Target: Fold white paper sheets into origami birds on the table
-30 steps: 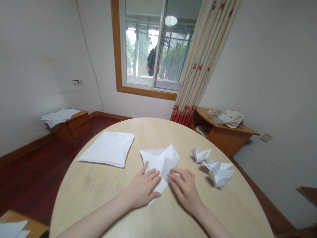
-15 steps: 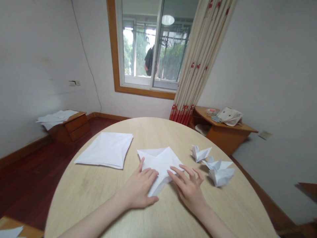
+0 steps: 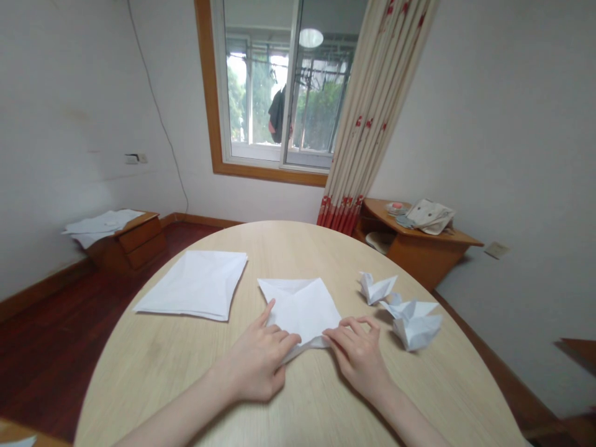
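A white sheet of paper (image 3: 302, 310) with creases lies on the round table in front of me, its near edge folded up a little. My left hand (image 3: 263, 354) is on its near left side, the index finger stretched along the left edge and the other fingers curled with the thumb at the near edge. At the near right corner, my right hand (image 3: 358, 351) pinches the paper between thumb and fingers. Parts of the near edge are hidden behind both hands.
On the round table (image 3: 162, 385), a stack of white paper (image 3: 195, 282) lies to the left. Several folded paper figures (image 3: 416, 329) stand to the right. Beyond the table are a small drawer cabinet (image 3: 144, 239), a corner cabinet (image 3: 419, 261) and a curtain (image 3: 356, 124).
The near part of the paper, which pointed toward me, is now folded up away from me. The right hand's fingers have closed on the corner; the left hand's have curled more.
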A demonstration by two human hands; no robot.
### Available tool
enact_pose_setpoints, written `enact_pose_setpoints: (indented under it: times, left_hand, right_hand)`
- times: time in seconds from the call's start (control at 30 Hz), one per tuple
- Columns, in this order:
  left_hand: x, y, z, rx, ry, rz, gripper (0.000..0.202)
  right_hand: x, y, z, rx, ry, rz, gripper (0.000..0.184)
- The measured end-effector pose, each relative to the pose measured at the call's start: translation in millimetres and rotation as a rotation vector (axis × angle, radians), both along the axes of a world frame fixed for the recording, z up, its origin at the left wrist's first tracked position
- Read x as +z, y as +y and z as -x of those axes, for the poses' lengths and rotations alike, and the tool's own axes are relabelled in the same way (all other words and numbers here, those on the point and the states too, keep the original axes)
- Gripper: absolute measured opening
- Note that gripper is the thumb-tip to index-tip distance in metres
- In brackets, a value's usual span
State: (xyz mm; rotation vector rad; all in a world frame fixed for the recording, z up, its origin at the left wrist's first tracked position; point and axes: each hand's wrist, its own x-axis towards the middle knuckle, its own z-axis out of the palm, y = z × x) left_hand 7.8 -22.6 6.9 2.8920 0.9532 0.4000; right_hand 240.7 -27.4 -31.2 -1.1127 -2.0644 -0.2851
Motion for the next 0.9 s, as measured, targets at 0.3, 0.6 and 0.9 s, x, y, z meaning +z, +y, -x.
enact_pose_setpoints:
  times: [0.3,0.6,0.9]
  left_hand:
    - [3.3,5.4,5.7,0.021,-0.109,-0.065,0.044]
    - [0.1,9.3,5.9,0.029,-0.305,-0.224,0.060]
    - [-11.9,11.3,1.6,0.101,-0.443,-0.109,0.056]
  right_hand:
    - [-4.3,-2.5,1.2,-0.067,-0.077,0.248,0.020]
    - [-8.2,-1.3,2.7,-0.006,0.044,0.414,0.018]
    - [-8.1,-5.6,14.9,0.047,0.178,0.541,0.019]
